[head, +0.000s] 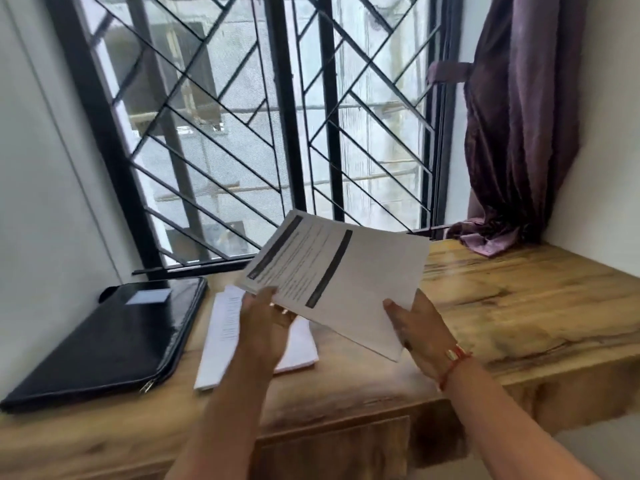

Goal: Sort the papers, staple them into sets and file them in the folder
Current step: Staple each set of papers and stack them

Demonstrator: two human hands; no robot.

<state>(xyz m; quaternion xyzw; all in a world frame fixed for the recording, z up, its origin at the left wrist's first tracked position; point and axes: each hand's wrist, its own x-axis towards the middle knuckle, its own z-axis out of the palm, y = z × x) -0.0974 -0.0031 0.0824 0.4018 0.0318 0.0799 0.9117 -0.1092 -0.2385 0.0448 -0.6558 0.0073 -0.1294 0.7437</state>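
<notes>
Sheaf of papers (346, 282): held tilted in the air above the bench (519, 306). Its near left corner is pinched by the left hand (266, 323), thumb on top. Its near right edge is gripped by the right hand (420, 329), fingers hidden beneath. Second paper pile (221, 337): laid flat below the left hand. Black zipped folder (114, 337): closed, far left, just beside that pile. Open bench surface is seen rightward, up to the curtain (512, 133).
</notes>
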